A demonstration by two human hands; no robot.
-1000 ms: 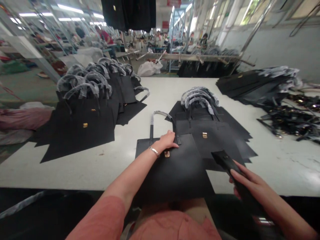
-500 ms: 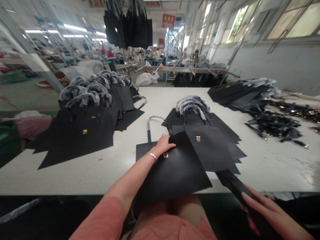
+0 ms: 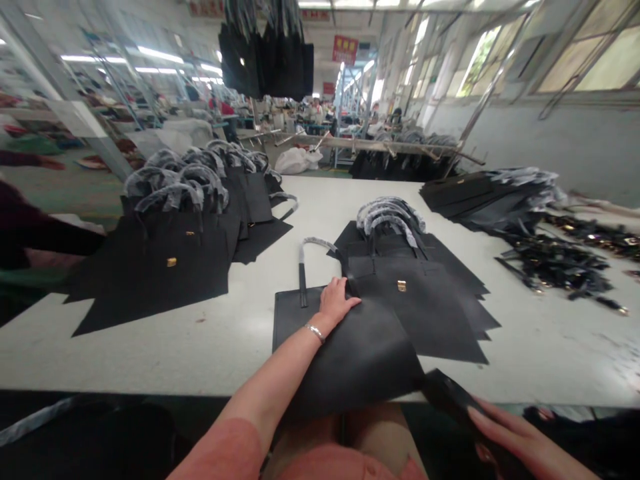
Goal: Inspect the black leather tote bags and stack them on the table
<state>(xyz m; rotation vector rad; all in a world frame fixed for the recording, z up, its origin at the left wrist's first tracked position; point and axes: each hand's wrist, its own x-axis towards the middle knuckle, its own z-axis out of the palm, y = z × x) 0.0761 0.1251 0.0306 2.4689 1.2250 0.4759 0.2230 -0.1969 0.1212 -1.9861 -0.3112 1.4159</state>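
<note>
A black bag panel (image 3: pixel 367 357) lies in front of me at the table's near edge, one looped handle (image 3: pixel 303 270) in clear film standing from its top. My left hand (image 3: pixel 337 303) grips this panel near its top edge, thumb apart on the front and fingers curled over the other handle end. At the lower right my right hand (image 3: pixel 500 427) is closed around a long, narrow black piece (image 3: pixel 447 393), seen nearly edge-on; its exact kind I cannot tell. The tip of that piece is close to the panel's lower right corner. Behind lies a fanned stack of black bag panels (image 3: pixel 430 320) with a gold clasp.
More handled panels (image 3: pixel 195 267) are piled at the left, others (image 3: pixel 465 193) at the far right. Black straps with metal fittings (image 3: pixel 560 263) lie heaped on the white table (image 3: pixel 200 353). Black bags (image 3: pixel 267 60) hang overhead. Another person's dark sleeve (image 3: pixel 45 230) reaches in at the left.
The gold clasp beside my left hand no longer shows. My right hand and its black piece have moved slightly down and left, away from the stack. Another person's arm has appeared at the left.
</note>
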